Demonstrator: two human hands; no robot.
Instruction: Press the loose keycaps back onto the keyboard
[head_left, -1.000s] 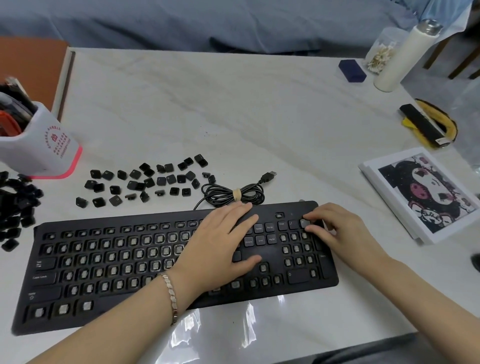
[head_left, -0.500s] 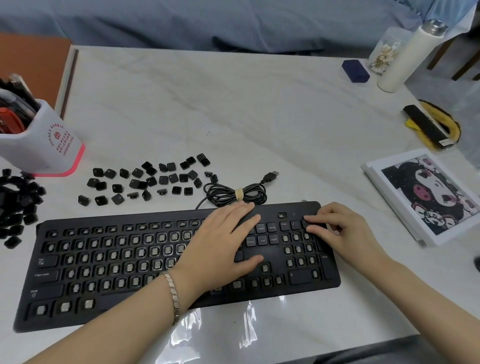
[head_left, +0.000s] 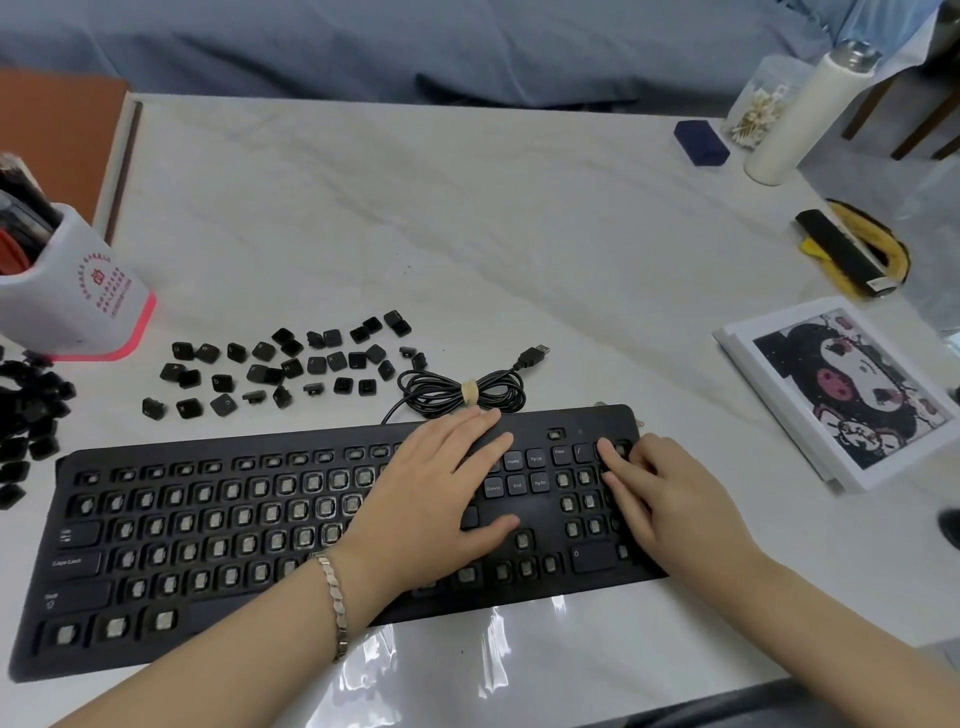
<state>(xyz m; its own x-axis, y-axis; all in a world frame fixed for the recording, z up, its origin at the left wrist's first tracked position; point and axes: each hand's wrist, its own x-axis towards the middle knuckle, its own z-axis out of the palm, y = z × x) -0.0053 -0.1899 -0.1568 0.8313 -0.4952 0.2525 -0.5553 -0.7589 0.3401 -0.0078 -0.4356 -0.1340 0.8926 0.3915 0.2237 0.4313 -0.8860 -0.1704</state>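
Surroundings: the white marble-patterned table (head_left: 467, 234) carries a white pen holder (head_left: 78, 296) with a pink base at the left of the frame. A scatter of loose keycaps (head_left: 291, 364) lies beside it, and a second heap of keycaps (head_left: 31, 410) sits at the left edge. The coiled cable (head_left: 462, 392) lies just above the keyboard's upper edge, its USB plug (head_left: 535, 356) free on the table. At right lies a printed picture (head_left: 841, 389); at upper right stand a white bottle (head_left: 800, 114), a swab jar (head_left: 758, 109) and a blue box (head_left: 701, 143).

Hands: the left hand (head_left: 441, 499), bracelet (head_left: 335, 597) at the wrist, lies flat on the keyboard with fingers straight and spread, covering keys left of the navigation block. The right hand (head_left: 670, 499) rests on the number pad, fingers extended, fingertips (head_left: 605, 449) pressing on its top row. What lies beneath them is hidden.

Keyboard (head_left: 208, 525): it occupies the lower centre of the frame. Its long axis runs left to right, the right end slightly higher. Most key seats are bare.
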